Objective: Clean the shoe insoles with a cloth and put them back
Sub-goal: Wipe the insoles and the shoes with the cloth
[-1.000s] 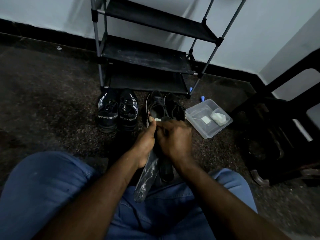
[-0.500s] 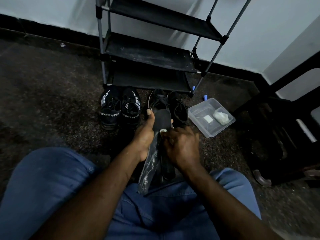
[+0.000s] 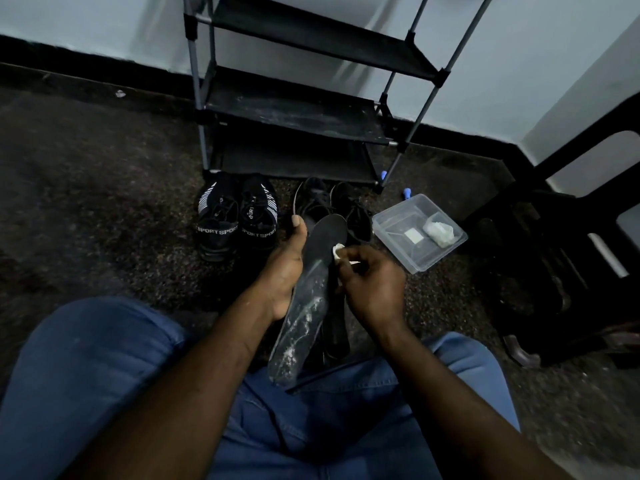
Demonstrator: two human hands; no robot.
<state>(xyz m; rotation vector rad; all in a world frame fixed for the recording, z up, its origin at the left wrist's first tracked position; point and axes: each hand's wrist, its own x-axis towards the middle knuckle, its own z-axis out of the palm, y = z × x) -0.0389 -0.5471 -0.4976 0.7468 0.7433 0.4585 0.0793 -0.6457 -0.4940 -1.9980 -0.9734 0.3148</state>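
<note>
The insole (image 3: 308, 299) stands tilted, its heel end propped on the jeans (image 3: 329, 420) at the lap and its toe end raised toward the shoes. White dusty marks cover its lower half, while the toe half looks darker and cleaner. The left hand (image 3: 282, 271) grips its left edge with the thumb laid up along the rim. The right hand (image 3: 375, 289) pinches a small white cloth (image 3: 337, 252) against the right edge near the toe. The two hands are apart, one on each side of the insole. The main risk is that the cloth is tiny: it could slip from the pinch, or load up with dust and only smear the marks downward. The insole is thin and held by one edge, so hard rubbing could fold it or twist it out of the left hand onto the gritty floor. Just behind it lies what seems to be a second insole (image 3: 337, 332); mixing the two up would put each in the wrong shoe. Beyond are a sport pair (image 3: 237, 220) and a plain black pair (image 3: 329, 202), so the wrong pair could be chosen too. A box (image 3: 398, 261) with a spare wad (image 3: 438, 230) sits near the right hand, and a careless elbow could knock it. The rack (image 3: 294, 112) stands farthest back.
</note>
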